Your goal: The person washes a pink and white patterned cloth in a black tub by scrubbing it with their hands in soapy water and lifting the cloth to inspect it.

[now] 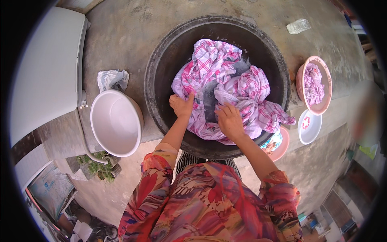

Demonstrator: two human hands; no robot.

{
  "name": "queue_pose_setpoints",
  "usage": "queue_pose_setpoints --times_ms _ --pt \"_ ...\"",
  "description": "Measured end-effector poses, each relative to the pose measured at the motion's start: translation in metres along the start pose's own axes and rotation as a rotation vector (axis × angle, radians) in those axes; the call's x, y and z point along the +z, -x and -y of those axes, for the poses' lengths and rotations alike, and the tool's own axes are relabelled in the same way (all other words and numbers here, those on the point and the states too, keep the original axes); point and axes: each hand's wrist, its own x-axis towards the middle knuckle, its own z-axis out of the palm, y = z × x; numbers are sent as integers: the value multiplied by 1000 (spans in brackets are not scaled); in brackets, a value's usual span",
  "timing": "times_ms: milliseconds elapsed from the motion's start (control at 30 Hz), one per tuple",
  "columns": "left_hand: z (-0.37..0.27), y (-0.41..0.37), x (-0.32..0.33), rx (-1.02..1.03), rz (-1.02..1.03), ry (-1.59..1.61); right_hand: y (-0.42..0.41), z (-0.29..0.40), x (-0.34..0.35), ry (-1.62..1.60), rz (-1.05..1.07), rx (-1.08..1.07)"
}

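Observation:
A large dark round tub (163, 48) stands before me, holding a long wet pink-and-white cloth (208, 60) with checks and flowers. The fabric lies bunched in a rough ring, and one end hangs over the tub's right rim. My left hand (182, 105) grips the cloth's left side, thumb towards the middle. On the near right part, my right hand (229, 121) has its fingers bent over a fold. A little cloudy water shows between the folds. The fingertips of both hands are partly hidden in the fabric.
Left stands a white basin (115, 124), with a crumpled grey-white cloth (113, 79) behind it and a white appliance (48, 69) beyond. On the right are a pink basin (325, 103) of laundry, a small white basin (316, 133), another pink basin (282, 148) and a clear plastic container (298, 26).

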Motion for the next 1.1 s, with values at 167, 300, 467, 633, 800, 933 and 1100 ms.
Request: queue_pose_setpoints --times_ms 167,300,467,633,800,933,1100 --pt "-44 24 -7 441 85 -281 -51 -48 -11 384 255 272" --pt "-18 44 7 674 330 -442 -50 -92 -18 393 285 559" --pt "-36 65 6 716 460 -540 -95 -89 -26 408 506 741" --pt "-31 61 9 711 452 -543 -163 -58 3 -84 -121 661" --pt "-40 60 12 708 462 -334 -233 -34 69 317 76 893" --pt "-41 10 2 437 486 178 -210 -79 61 165 -118 418" --pt "-121 -57 -1 696 -31 134 -150 -62 47 231 -124 -85"
